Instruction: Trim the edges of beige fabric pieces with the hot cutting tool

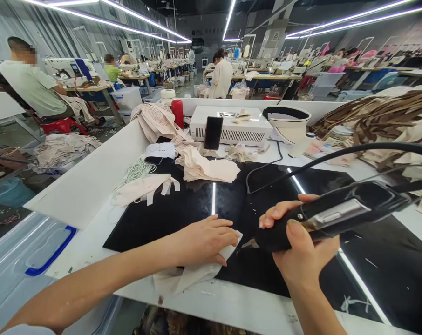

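My left hand (207, 242) bends over a thin cream fabric piece (197, 278) at the table's front edge, its fingers and thumb holding the cloth down. Part of the fabric lies hidden beneath the hand, and a corner pokes out past the fingertips. In my right hand (302, 260) is a black corded hand tool (350, 209) with a silver panel on its body. The tool's small metal tip (250, 243) points left, just short of the fabric corner. Beneath both hands lies a glossy black sheet (260, 274).
Cream fabric stacks (207, 167) and pale green cord (137, 170) lie behind the hands. A phone (213, 132) leans against a white box (232, 124). The tool's cable (368, 148) arches on the right, near brown strips (364, 111). Co-workers sit or stand farther off.
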The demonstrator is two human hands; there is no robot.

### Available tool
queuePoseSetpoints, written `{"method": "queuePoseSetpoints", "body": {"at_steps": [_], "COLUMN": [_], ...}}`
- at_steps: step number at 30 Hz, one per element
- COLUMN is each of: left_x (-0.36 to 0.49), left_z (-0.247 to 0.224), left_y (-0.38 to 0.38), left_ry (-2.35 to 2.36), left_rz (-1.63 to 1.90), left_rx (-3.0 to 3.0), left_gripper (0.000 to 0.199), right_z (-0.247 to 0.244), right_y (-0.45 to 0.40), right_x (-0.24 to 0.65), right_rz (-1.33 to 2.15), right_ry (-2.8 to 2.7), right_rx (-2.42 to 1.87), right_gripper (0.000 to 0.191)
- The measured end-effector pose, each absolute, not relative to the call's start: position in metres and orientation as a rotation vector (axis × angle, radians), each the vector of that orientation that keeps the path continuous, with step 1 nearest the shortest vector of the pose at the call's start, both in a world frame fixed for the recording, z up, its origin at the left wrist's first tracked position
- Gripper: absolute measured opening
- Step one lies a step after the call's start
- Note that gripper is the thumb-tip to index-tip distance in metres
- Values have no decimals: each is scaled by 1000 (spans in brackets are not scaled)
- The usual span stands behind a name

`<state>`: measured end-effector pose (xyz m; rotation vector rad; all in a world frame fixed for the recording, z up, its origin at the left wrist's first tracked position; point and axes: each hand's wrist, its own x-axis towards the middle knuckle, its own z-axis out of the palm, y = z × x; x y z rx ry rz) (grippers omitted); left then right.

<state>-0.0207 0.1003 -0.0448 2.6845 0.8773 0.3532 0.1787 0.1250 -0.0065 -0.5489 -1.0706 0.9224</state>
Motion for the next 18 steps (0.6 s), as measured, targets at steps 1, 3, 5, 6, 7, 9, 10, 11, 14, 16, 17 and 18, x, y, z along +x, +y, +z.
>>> {"method": "queuePoseSetpoints", "body": {"at_steps": [1,3,5,6,7,9,10,11,14,16,17,18], "left_x": [-20,-21,-22,-23,-24,-26,-27,-28,-29,-29,-29,-29], "left_z": [-46,-46,-43,-41,-39,-37,-36,-36,-37,-36,-36,-35], "left_y": [103,107,109,109,109,109,109,108,108,108,108,109], "left_ry": [875,867,861,859,860,866,871,875,886,890,890,894], "left_rz": [318,253,201,185,173,161,155,150,150,149,144,134], "left_rx": [2664,2620,2585,2575,2566,2551,2544,2537,2524,2520,2519,2516], "left_gripper": [47,48,48,46,44,39,38,37,39,39,38,37], "right_z": [-7,-7,-8,-8,-9,-9,-10,-11,-13,-16,-17,-18], "right_y": [123,119,116,115,114,113,113,113,113,113,113,112], "right_x": [179,178,176,174,173,171,169,168,166,166,166,166], "right_rz": [934,954,965,969,976,989,996,1001,1009,1010,1010,1011], "right_ry": [-1069,-1067,-1070,-1074,-1079,-1086,-1088,-1090,-1101,-1117,-1126,-1135], "right_rx": [-547,-546,-540,-533,-524,-505,-498,-494,-497,-500,-501,-497], "right_gripper": [40,40,39,39,38,39,38,38,36,36,36,36]}}
